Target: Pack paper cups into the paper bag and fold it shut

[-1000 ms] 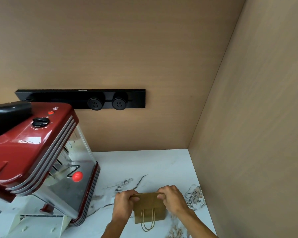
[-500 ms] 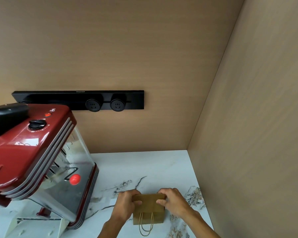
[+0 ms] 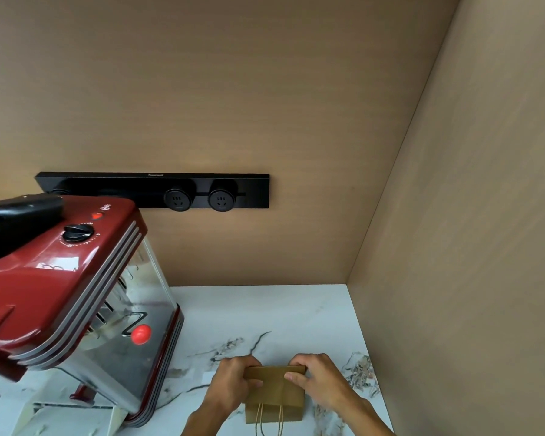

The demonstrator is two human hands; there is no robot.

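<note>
A small brown paper bag (image 3: 276,394) with twine handles stands on the marble counter (image 3: 265,309) near the front edge. Its top flap is folded down over the front. My left hand (image 3: 233,383) pinches the left end of the fold, thumb on the front. My right hand (image 3: 320,380) pinches the right end the same way. No paper cups are visible; the inside of the bag is hidden.
A red popcorn machine (image 3: 76,294) with glass walls fills the left side, close to my left hand. A black socket strip (image 3: 177,191) is mounted on the wooden back wall. A wooden side wall (image 3: 469,247) bounds the counter on the right.
The bag's top flap has been folded further down over the front, and both hands shifted slightly lower with it. The view tilted a little.
</note>
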